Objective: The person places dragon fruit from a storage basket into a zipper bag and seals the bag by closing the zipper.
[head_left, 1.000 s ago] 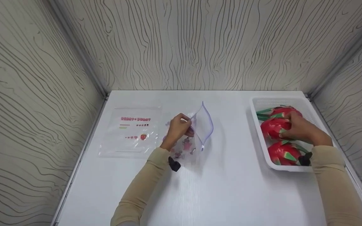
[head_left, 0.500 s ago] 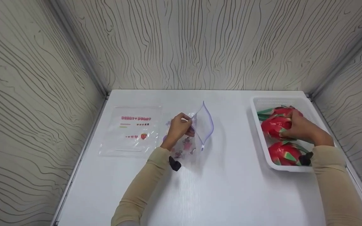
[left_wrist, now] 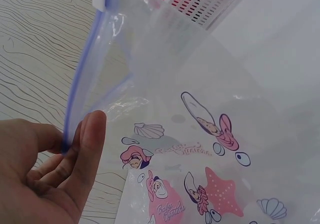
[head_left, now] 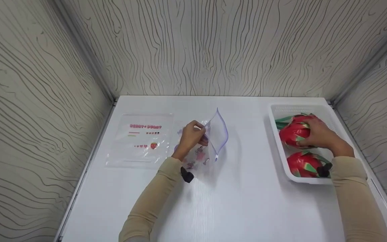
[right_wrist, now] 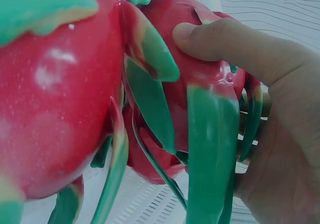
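My left hand (head_left: pixel 191 137) pinches the rim of a clear slider zip bag (head_left: pixel 200 155) printed with pink starfish and shells. The bag's purple-edged mouth gapes to the right in the head view. In the left wrist view the bag's zip edge (left_wrist: pixel 82 79) passes between my thumb and fingers. At the right, my right hand (head_left: pixel 323 136) grips a red dragon fruit (head_left: pixel 291 135) with green scales inside the white basket. My thumb lies on the held fruit (right_wrist: pixel 172 49) in the right wrist view; the fingertips are hidden behind it.
The white perforated basket (head_left: pixel 282 164) also holds a dragon fruit (head_left: pixel 302 164) at its near end and another, mostly covered, at the back. A second clear bag (head_left: pixel 139 154) with strawberry print lies flat at the left. Wood-patterned walls (head_left: pixel 213 50) enclose the table.
My right hand and the dragon fruit in it have shifted and turned slightly, covering more of the fruit behind. The left hand and bag stay almost still.
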`<state>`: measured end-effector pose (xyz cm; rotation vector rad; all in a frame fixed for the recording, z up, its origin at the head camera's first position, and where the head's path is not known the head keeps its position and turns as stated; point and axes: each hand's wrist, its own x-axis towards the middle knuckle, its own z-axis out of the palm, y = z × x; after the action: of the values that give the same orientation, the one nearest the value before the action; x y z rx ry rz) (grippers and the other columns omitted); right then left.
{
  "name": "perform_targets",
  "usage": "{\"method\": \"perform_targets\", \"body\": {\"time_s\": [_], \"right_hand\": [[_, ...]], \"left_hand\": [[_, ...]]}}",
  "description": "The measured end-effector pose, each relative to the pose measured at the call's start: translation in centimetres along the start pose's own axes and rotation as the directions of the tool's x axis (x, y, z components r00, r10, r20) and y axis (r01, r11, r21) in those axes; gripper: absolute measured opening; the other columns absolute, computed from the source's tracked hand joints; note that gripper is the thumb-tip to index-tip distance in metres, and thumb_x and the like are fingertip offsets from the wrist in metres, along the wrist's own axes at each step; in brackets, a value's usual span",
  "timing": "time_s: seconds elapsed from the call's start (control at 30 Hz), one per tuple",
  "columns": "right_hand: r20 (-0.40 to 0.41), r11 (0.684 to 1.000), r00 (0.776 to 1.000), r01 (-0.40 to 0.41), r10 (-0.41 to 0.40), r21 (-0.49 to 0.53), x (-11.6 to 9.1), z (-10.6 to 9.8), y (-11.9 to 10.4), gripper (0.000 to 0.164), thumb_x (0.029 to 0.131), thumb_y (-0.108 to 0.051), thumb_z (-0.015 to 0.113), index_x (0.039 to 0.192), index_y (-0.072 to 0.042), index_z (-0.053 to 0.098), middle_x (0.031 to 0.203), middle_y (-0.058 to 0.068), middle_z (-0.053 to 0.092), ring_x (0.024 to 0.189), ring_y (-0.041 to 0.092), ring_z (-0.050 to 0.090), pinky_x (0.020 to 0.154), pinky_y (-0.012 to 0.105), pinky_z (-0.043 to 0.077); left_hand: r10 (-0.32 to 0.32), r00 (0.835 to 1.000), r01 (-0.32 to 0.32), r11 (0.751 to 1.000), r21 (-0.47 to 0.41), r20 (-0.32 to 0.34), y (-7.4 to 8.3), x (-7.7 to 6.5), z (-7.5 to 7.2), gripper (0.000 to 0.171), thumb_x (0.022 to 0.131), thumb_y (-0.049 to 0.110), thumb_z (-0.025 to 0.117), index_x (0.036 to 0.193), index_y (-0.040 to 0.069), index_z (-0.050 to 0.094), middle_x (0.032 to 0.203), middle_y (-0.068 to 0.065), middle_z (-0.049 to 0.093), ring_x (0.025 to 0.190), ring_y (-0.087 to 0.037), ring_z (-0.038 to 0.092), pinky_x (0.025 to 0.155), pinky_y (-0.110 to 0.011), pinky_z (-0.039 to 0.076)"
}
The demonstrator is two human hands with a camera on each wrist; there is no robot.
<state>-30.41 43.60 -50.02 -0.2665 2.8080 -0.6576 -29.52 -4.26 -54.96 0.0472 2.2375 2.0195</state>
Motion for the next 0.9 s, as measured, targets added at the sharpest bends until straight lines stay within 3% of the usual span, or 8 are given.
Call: {"method": "perform_targets", "body": {"time_s": [0.27,0.6,0.9], "right_hand": [[-0.011,1.0,1.0,-0.015,0.015,0.014,0.06,0.1,-0.22,0.098,0.082,-0.026,0.091,0.15,0.013,0.033,0.139,0.036,0.047,0.128,0.054,0.047,0.106,0.075,0.048],[0.012,0.997,0.998,-0.054,0.054,0.047,-0.09,-0.35,-0.34,0.113,0.085,-0.032,0.088,0.155,0.013,0.012,0.144,0.041,0.04,0.132,0.059,0.046,0.11,0.077,0.042],[-0.006,0.997,0.999,-0.052,0.053,0.06,-0.23,-0.43,-0.32,0.111,0.085,-0.036,0.089,0.153,0.01,0.014,0.143,0.041,0.043,0.131,0.057,0.048,0.107,0.075,0.046]], "left_hand": [[-0.008,1.0,0.009,1.0,-0.011,0.01,-0.05,0.02,-0.03,0.013,0.104,0.006,0.058,0.114,-0.002,0.059,0.073,-0.01,0.073,0.055,-0.016,0.073,0.063,-0.038,0.067],[-0.002,1.0,0.002,1.0,-0.006,0.003,-0.01,0.37,0.0,0.012,0.104,0.007,0.058,0.112,-0.002,0.059,0.072,-0.011,0.074,0.054,-0.016,0.072,0.061,-0.038,0.066],[-0.003,1.0,0.003,1.0,0.022,-0.007,0.23,0.32,0.16,0.011,0.103,0.006,0.058,0.111,-0.002,0.059,0.075,-0.017,0.076,0.052,-0.014,0.071,0.058,-0.036,0.066]]}}
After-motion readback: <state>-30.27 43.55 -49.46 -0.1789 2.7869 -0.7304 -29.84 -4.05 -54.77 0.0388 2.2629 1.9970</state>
